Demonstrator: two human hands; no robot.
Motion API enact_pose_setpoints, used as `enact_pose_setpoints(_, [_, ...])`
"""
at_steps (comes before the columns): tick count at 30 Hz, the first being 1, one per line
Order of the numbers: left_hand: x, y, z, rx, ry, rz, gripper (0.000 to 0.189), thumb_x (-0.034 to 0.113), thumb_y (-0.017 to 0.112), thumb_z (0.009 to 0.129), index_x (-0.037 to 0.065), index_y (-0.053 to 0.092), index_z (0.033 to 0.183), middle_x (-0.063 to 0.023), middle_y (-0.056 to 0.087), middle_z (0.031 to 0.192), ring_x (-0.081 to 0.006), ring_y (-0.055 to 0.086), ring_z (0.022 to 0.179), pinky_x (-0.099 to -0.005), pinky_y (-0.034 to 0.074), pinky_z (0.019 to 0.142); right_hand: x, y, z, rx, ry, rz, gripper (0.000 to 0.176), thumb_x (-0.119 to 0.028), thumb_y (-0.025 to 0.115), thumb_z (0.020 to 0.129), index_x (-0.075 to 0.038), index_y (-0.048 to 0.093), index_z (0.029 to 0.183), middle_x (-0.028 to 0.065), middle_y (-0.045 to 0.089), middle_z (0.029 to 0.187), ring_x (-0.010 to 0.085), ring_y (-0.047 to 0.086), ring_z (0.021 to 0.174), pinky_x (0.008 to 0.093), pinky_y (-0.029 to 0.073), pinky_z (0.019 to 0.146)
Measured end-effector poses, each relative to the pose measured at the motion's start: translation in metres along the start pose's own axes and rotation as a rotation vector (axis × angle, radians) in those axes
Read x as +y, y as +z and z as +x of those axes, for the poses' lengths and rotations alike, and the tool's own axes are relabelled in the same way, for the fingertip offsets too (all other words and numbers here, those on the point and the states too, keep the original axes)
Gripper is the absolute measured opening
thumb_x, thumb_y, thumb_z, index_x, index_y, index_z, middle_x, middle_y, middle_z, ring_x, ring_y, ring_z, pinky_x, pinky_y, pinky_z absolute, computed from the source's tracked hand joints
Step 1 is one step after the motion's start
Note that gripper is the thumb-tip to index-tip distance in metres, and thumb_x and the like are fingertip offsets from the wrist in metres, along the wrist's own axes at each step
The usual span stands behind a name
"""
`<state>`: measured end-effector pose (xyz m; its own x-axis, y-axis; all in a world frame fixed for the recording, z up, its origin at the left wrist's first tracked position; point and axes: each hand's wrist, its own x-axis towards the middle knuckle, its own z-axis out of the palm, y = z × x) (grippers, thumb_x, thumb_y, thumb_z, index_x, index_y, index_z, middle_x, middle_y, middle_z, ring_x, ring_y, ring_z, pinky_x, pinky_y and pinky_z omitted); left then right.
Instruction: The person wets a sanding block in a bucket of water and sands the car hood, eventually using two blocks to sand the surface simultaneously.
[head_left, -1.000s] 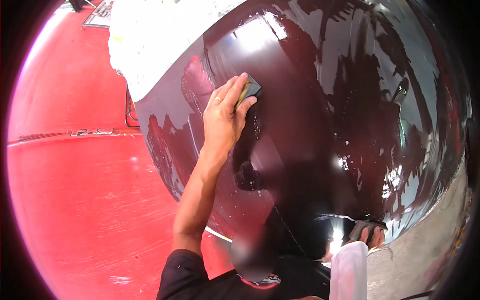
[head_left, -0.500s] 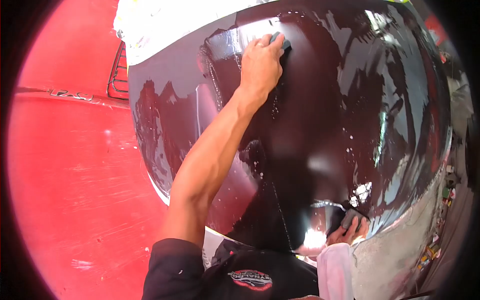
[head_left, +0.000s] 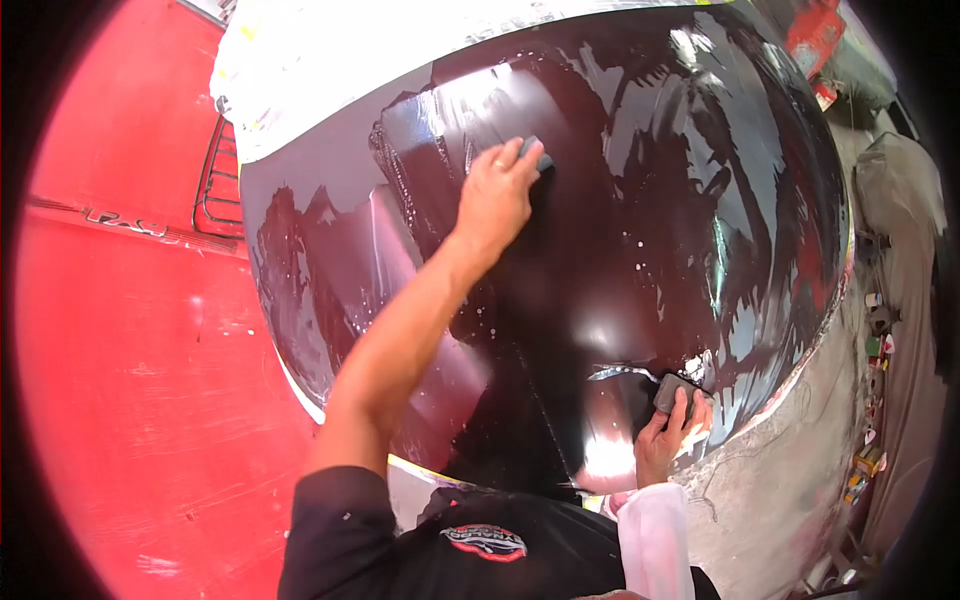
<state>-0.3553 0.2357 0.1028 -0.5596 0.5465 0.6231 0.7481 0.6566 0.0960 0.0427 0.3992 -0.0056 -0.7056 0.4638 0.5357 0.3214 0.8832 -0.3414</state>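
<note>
A dark maroon car hood [head_left: 560, 270], wet and curved, fills the middle of the head view, with streaks and drops of water on it. My left hand [head_left: 498, 198] reaches over its upper middle, fingers closed round a small dark grey-blue block [head_left: 540, 156] that lies against the surface. Near the lower right edge, my right hand [head_left: 676, 432] grips a grey, sponge-like block [head_left: 680, 393], also on the hood. A thin line of whitish water [head_left: 622, 371] runs to the left of that block. Part of each block is hidden by fingers.
Red painted panels [head_left: 130, 350] stand along the left, with a black wire rack [head_left: 218, 185] beside the hood. White covering [head_left: 330, 70] lies beyond the far edge. On the right are a concrete floor [head_left: 770, 510], small scattered items [head_left: 862, 475] and a greyish cover [head_left: 900, 300].
My left hand has drawn back toward my body with its block. My right hand stays near the lower right edge with its block, now showing more. The camera view has shifted somewhat.
</note>
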Motion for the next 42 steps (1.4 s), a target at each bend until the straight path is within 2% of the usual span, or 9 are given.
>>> enact_pose_setpoints(2, [-0.023, -0.016, 0.050, -0.305, -0.244, 0.050, 0.034, 0.009, 0.062, 0.090, 0.011, 0.065, 0.124, -0.0179, 0.068, 0.114, -0.0400, 0.063, 0.104, -0.0491, 0.053, 0.088, 0.002, 0.003, -0.001, 0.007, -0.013, -0.006, 0.034, -0.016, 0.053, 0.100, -0.006, 0.060, 0.131, 0.0189, 0.047, 0.142, 0.0424, 0.039, 0.128, 0.0559, 0.031, 0.108])
enact_pose_setpoints(8, [0.007, 0.005, 0.015, -0.021, -0.064, 0.036, 0.036, 0.010, 0.067, 0.088, 0.010, 0.068, 0.123, -0.0187, 0.067, 0.122, -0.0405, 0.063, 0.107, -0.0477, 0.052, 0.095, 0.002, 0.005, -0.003, -0.003, 0.019, -0.010, 0.037, -0.019, 0.054, 0.098, -0.007, 0.059, 0.133, 0.0189, 0.046, 0.144, 0.0431, 0.039, 0.129, 0.0577, 0.031, 0.107])
enact_pose_setpoints(12, [-0.022, -0.006, 0.047, -0.233, -0.114, 0.067, 0.032, 0.012, 0.064, 0.090, 0.008, 0.066, 0.122, -0.0166, 0.068, 0.112, -0.0393, 0.064, 0.102, -0.0491, 0.053, 0.086, 0.001, 0.002, -0.001, -0.015, 0.017, 0.003, 0.037, -0.016, 0.056, 0.097, -0.008, 0.060, 0.133, 0.0191, 0.047, 0.143, 0.0432, 0.039, 0.129, 0.0585, 0.031, 0.107])
enact_pose_setpoints(21, [-0.024, -0.004, 0.019, -0.100, 0.003, 0.069, 0.040, 0.006, 0.060, 0.090, 0.011, 0.064, 0.130, -0.0172, 0.066, 0.124, -0.0404, 0.063, 0.108, -0.0485, 0.052, 0.092, 0.000, 0.004, 0.005, 0.018, 0.028, 0.003, 0.037, -0.012, 0.057, 0.093, -0.007, 0.062, 0.130, 0.0177, 0.048, 0.141, 0.0422, 0.043, 0.125, 0.0564, 0.034, 0.104])
enact_pose_setpoints(24, [-0.051, 0.007, 0.069, -0.120, -0.153, 0.150, 0.033, 0.008, 0.055, 0.092, 0.008, 0.065, 0.123, -0.0202, 0.068, 0.116, -0.0434, 0.063, 0.099, -0.0525, 0.051, 0.083, -0.002, 0.001, 0.003, 0.009, 0.037, 0.010, 0.056, -0.003, 0.062, 0.074, -0.010, 0.064, 0.129, 0.0182, 0.050, 0.138, 0.0430, 0.044, 0.124, 0.0589, 0.037, 0.104])
enact_pose_setpoints(27, [-0.028, 0.009, 0.028, -0.016, -0.064, 0.151, 0.038, 0.009, 0.059, 0.090, 0.008, 0.064, 0.128, -0.0228, 0.066, 0.121, -0.0430, 0.062, 0.102, -0.0494, 0.051, 0.088, -0.005, -0.001, 0.006, 0.025, 0.036, 0.029, 0.038, -0.012, 0.057, 0.092, -0.007, 0.063, 0.130, 0.0179, 0.049, 0.140, 0.0422, 0.044, 0.124, 0.0568, 0.034, 0.104])
enact_pose_setpoints(32, [-0.039, -0.011, 0.055, -0.251, -0.155, 0.202, 0.034, 0.010, 0.057, 0.093, 0.007, 0.064, 0.126, -0.0190, 0.066, 0.119, -0.0420, 0.063, 0.100, -0.0483, 0.052, 0.088, 0.000, 0.002, 0.001, 0.003, 0.051, 0.058, 0.039, -0.011, 0.060, 0.092, -0.008, 0.063, 0.130, 0.0168, 0.049, 0.141, 0.0420, 0.041, 0.127, 0.0564, 0.033, 0.106])
enact_pose_setpoints(39, [-0.024, -0.007, 0.016, 0.027, 0.056, 0.146, 0.035, 0.007, 0.061, 0.090, 0.005, 0.063, 0.125, -0.0209, 0.066, 0.117, -0.0430, 0.063, 0.098, -0.0495, 0.052, 0.088, 0.000, 0.004, 0.002, 0.037, 0.041, 0.074, 0.039, -0.010, 0.063, 0.091, -0.010, 0.064, 0.129, 0.0154, 0.050, 0.140, 0.0412, 0.044, 0.124, 0.0560, 0.035, 0.104])
enact_pose_setpoints(42, [-0.044, -0.004, 0.057, -0.170, -0.066, 0.202, 0.034, 0.008, 0.060, 0.090, 0.006, 0.064, 0.124, -0.0218, 0.065, 0.118, -0.0424, 0.063, 0.095, -0.0493, 0.053, 0.084, 0.000, 0.003, 0.004, 0.034, 0.023, 0.041, 0.039, -0.009, 0.063, 0.090, -0.010, 0.064, 0.129, 0.0157, 0.050, 0.140, 0.0410, 0.044, 0.124, 0.0557, 0.035, 0.104])
